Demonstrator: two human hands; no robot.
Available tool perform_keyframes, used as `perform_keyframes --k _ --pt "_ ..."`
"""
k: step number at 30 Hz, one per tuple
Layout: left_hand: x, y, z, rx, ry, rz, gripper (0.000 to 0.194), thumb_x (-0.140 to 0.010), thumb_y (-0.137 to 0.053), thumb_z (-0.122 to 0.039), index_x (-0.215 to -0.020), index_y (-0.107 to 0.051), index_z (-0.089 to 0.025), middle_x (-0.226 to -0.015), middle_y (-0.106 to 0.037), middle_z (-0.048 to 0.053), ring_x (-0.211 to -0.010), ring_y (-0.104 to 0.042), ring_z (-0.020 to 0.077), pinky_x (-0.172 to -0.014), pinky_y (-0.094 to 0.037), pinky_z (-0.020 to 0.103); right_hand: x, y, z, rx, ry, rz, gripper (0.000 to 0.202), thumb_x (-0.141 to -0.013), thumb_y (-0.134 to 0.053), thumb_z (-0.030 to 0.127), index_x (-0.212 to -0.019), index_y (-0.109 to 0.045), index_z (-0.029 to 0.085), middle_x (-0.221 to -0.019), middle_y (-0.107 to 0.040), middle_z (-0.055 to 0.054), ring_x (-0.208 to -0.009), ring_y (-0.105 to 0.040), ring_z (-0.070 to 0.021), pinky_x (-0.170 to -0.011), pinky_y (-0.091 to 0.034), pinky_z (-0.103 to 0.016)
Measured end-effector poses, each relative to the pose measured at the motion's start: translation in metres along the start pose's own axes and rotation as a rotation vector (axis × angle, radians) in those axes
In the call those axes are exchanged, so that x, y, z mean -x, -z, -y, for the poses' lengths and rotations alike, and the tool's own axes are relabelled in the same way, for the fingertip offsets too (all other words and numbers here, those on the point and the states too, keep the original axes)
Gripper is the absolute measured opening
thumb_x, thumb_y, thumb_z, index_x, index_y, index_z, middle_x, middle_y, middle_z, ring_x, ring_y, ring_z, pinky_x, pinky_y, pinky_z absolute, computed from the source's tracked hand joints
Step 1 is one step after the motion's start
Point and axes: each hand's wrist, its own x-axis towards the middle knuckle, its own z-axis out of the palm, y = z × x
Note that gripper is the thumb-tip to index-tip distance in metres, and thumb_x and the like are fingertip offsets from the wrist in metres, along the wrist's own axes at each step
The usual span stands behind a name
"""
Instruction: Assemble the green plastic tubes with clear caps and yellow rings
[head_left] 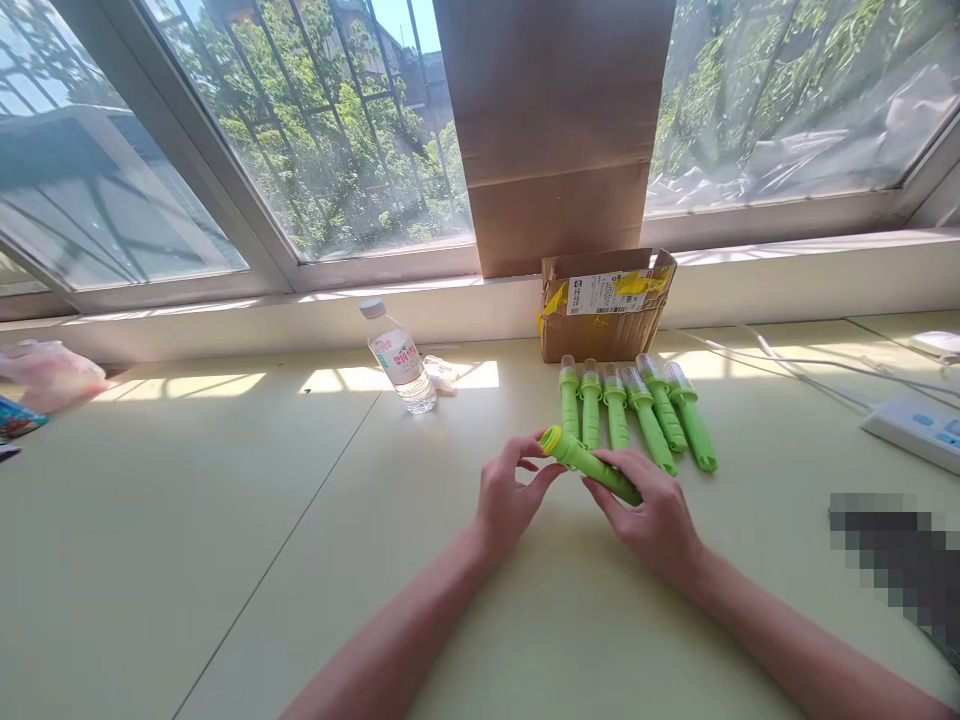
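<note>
A ribbed light-green handle (600,471) with a yellow ring at its far left end is held slantwise above the table, between both hands. My right hand (651,510) is closed around its lower right part. At the yellow-ringed end, my left hand (514,492) grips it with thumb and fingers. No clear cap shows on this handle. Just beyond the hands, several similar green handles with clear caps (616,405) lie side by side in a row on the table, their capped ends pointing toward the window.
Behind the row stands an open cardboard box (592,335) with a label and yellow tape. Left of it is a clear water bottle (401,362) beside a small crumpled wrapper (440,373). At right are white cables and a power strip (916,430); a pink plastic bag (56,373) lies far left.
</note>
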Motion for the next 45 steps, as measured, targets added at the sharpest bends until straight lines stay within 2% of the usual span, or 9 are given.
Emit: perform_keyframes --k 6,11,16,22,28,31,37,41,45 --pt "-0.0014 0.0015 0.0009 -0.002 0.014 0.039 0.022 -0.072 -0.069 -0.025 -0.085 -0.052 -0.02 -0.102 -0.068 0.005 -0.078 -0.067 0.0148 -0.061 -0.059 0.029 0.0015 -0.0022 -0.0032 -0.036 -0.074 0.047 0.029 -0.08 -0.058 0.029 -0.108 -0.056 0.021 -0.093 -0.064 -0.003 -0.074 -0.059 -0.0149 -0.062 -0.048 -0.024" --pt "-0.0016 0.0029 0.0026 0.031 0.071 0.109 0.025 -0.072 -0.069 -0.027 -0.087 -0.051 -0.02 -0.108 -0.065 0.007 -0.086 -0.065 0.0164 -0.065 -0.059 0.032 0.0015 -0.002 -0.0028 -0.07 -0.123 0.091 0.024 -0.082 -0.056 0.031 -0.103 -0.059 0.021 -0.087 -0.067 -0.002 -0.067 -0.059 -0.014 -0.058 -0.047 -0.023" --pt "-0.0018 0.004 0.0019 0.053 0.11 0.147 0.027 -0.071 -0.07 -0.029 -0.086 -0.049 -0.02 -0.107 -0.065 0.006 -0.082 -0.065 0.0147 -0.066 -0.059 0.032 0.0002 0.0 -0.0022 -0.016 -0.119 0.132 0.025 -0.083 -0.053 0.033 -0.102 -0.062 0.02 -0.089 -0.069 -0.003 -0.067 -0.06 -0.0145 -0.056 -0.045 -0.022" --pt "-0.0034 0.0051 -0.0015 0.041 0.119 0.128 0.028 -0.07 -0.071 -0.033 -0.081 -0.048 -0.019 -0.102 -0.067 0.007 -0.075 -0.066 0.0152 -0.063 -0.058 0.032 0.0015 0.0009 -0.0023 0.02 -0.134 0.186 0.03 -0.086 -0.048 0.037 -0.104 -0.063 0.018 -0.088 -0.069 -0.005 -0.065 -0.059 -0.015 -0.059 -0.044 -0.025" --pt "-0.0054 0.0041 -0.0016 0.096 0.161 0.193 0.035 -0.068 -0.072 -0.035 -0.086 -0.046 -0.02 -0.104 -0.065 0.008 -0.084 -0.065 0.018 -0.063 -0.059 0.032 -0.0023 0.0043 -0.002 -0.185 -0.288 0.301 0.034 -0.087 -0.045 0.043 -0.104 -0.061 0.018 -0.071 -0.065 -0.001 -0.055 -0.053 -0.0127 -0.05 -0.039 -0.023" --pt "-0.0051 0.0028 0.0006 0.126 0.197 0.218 0.036 -0.068 -0.072 -0.033 -0.087 -0.045 -0.02 -0.104 -0.064 0.008 -0.085 -0.066 0.0182 -0.063 -0.06 0.033 -0.0056 0.0046 -0.0031 -0.24 -0.298 0.335 0.034 -0.088 -0.043 0.043 -0.102 -0.061 0.018 -0.068 -0.063 -0.001 -0.054 -0.051 -0.0123 -0.049 -0.038 -0.023" --pt "-0.0026 0.0017 0.0042 0.171 0.2 0.166 0.031 -0.069 -0.071 -0.029 -0.083 -0.046 -0.019 -0.098 -0.066 0.007 -0.087 -0.066 0.0189 -0.061 -0.061 0.032 -0.0023 -0.0019 -0.0065 -0.002 -0.145 0.257 0.035 -0.08 -0.055 0.036 -0.111 -0.055 0.02 -0.078 -0.065 0.0 -0.061 -0.056 -0.0143 -0.057 -0.042 -0.025" --pt "-0.0015 0.0008 0.0048 0.151 0.174 0.144 0.03 -0.069 -0.072 -0.03 -0.082 -0.046 -0.019 -0.098 -0.067 0.006 -0.078 -0.067 0.0172 -0.061 -0.061 0.032 0.0016 -0.0047 -0.0052 0.13 -0.068 0.138 0.019 -0.083 -0.051 0.032 -0.097 -0.058 0.02 -0.087 -0.064 -0.003 -0.07 -0.058 -0.0147 -0.058 -0.041 -0.024" --pt "-0.0007 -0.0001 0.004 0.082 0.159 0.109 0.032 -0.067 -0.073 -0.032 -0.079 -0.047 -0.019 -0.097 -0.068 0.005 -0.07 -0.067 0.015 -0.059 -0.06 0.031 0.0025 -0.004 -0.0008 0.266 -0.062 0.077 0.02 -0.087 -0.05 0.035 -0.099 -0.062 0.023 -0.084 -0.064 -0.002 -0.073 -0.057 -0.0147 -0.058 -0.038 -0.024"
